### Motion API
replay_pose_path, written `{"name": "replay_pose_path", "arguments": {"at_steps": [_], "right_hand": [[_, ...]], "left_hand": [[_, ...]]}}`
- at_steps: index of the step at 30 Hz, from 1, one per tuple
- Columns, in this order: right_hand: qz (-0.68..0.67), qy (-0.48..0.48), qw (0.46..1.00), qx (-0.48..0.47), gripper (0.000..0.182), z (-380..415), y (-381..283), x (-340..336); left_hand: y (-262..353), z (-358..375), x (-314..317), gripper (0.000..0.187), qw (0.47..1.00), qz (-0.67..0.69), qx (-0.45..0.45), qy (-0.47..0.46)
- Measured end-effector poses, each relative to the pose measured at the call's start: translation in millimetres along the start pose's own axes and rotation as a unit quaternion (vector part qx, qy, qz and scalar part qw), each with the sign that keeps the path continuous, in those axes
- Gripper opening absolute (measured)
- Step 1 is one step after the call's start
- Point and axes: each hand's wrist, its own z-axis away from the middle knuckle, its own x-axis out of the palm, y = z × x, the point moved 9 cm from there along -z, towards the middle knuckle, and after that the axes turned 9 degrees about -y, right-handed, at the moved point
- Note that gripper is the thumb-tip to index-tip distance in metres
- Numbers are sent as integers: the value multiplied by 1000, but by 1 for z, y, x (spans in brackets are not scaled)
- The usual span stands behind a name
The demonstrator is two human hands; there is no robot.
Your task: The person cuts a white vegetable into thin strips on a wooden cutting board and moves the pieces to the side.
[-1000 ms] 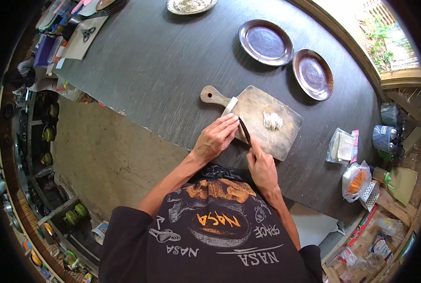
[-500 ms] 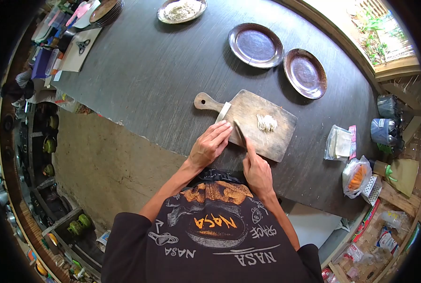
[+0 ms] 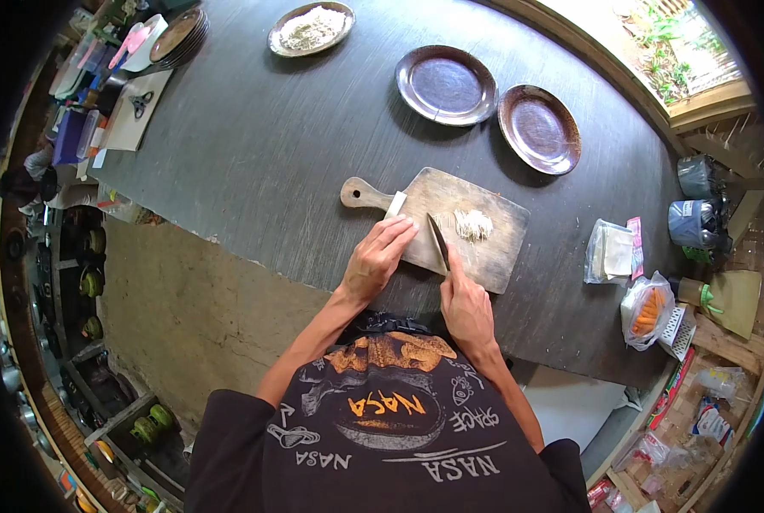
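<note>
Daylight from the blown-out window (image 3: 677, 43) at upper right leaves soft shadows beside the plates (image 3: 447, 84); fisheye distortion bends the edges, and corners fall black.

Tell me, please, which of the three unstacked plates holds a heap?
The leftmost plate: its pale heap covers the middle, while the other two show dark insides.

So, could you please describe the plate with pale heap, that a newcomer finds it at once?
On the dark table, look beyond the wooden board. Between the stack of plates and two empty dark plates lies the plate. Unlike those two, it carries a pale, shredded-looking heap.
</note>
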Motion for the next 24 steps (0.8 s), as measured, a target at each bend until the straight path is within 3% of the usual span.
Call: {"name": "replay_pose_path", "arguments": {"at_steps": [4, 6, 12, 18, 24], "right_hand": [[12, 30, 999, 2, 64, 11, 8, -8], [-20, 34, 998, 45, 63, 15, 15, -13], [-25, 20, 999, 6, 60, 7, 3, -6], [-34, 37, 997, 66, 66, 9, 22, -16], [-17, 18, 1000, -9, 63, 7, 0, -8]], "left_hand": [[2, -1, 6, 43, 1000, 12, 3, -19], [5, -5, 7, 45, 1000, 8, 18, -22], [-1, -12, 10, 41, 1000, 4, 14, -27], [2, -4, 5, 36, 999, -11, 9, -45], [-2, -14, 8, 35, 997, 1, -14, -74]]}}
